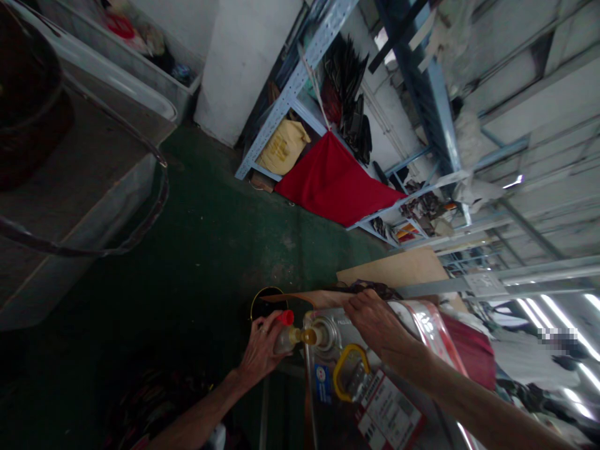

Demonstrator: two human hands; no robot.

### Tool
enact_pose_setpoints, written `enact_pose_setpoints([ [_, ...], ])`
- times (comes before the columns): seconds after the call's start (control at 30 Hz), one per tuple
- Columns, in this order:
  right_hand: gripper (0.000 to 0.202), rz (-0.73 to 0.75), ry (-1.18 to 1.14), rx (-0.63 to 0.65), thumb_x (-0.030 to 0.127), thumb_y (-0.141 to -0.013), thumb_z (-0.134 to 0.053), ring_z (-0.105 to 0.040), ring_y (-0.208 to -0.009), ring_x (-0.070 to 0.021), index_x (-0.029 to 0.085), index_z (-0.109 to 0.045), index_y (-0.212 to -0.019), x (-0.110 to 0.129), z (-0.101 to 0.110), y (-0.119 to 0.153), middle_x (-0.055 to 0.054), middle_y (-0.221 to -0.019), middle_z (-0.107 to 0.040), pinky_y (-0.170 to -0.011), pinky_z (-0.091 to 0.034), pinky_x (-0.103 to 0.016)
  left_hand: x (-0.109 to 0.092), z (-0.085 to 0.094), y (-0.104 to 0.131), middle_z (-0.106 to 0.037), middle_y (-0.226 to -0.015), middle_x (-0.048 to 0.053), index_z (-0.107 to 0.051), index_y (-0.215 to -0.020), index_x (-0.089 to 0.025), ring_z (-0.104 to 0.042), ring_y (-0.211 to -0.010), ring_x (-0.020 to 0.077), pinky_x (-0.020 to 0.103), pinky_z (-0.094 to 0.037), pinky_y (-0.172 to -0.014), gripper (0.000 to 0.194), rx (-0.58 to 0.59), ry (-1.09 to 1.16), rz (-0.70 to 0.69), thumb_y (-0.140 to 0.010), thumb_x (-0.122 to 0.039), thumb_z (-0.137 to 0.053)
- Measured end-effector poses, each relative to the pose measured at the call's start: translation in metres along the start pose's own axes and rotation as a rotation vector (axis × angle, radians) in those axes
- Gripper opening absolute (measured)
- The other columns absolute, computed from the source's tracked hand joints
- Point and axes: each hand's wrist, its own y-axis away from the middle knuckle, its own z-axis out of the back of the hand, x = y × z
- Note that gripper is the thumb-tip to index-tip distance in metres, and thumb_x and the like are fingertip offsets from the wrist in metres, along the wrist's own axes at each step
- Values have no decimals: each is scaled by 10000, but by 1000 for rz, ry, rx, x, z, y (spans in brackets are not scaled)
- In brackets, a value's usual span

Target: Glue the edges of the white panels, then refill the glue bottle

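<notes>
My left hand (pixel 263 342) is closed around a small clear plastic bottle (pixel 283 340), with a red cap (pixel 285 317) by its fingers. The bottle's neck points at the round opening (pixel 325 335) of a large metal can (pixel 375 350). Between them is something amber (pixel 307 337); whether it is liquid or a nozzle I cannot tell. My right hand (pixel 368 315) grips the can's upper edge, fingers bent over it. The can has a yellow handle (pixel 338 374), a blue sticker (pixel 323 383) and a white label (pixel 390 412). It looks tilted toward the bottle.
Behind the bottle is a dark bucket with a yellow rim (pixel 270 289). A blue metal rack (pixel 285 103) draped with red cloth (pixel 335 181) stands across the green floor (pixel 210 206). At left, a dark container with a looped handle (pixel 164 187) rests on a grey block (pixel 107 200).
</notes>
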Motion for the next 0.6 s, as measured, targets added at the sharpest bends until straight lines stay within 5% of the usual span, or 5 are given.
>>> enact_pose_setpoints([
  [0.6,100,-24,9,22,57,-805,-562,-588,-759,-203,132,-627,-821,1,0,-1,-77,-775,-674,-743,-340,-336,1,-2,-1,-498,-1297,136,-510,-1247,-166,-474,-1087,280,408,-394,-922,646,-19,-12,-7,-691,-390,-750],
])
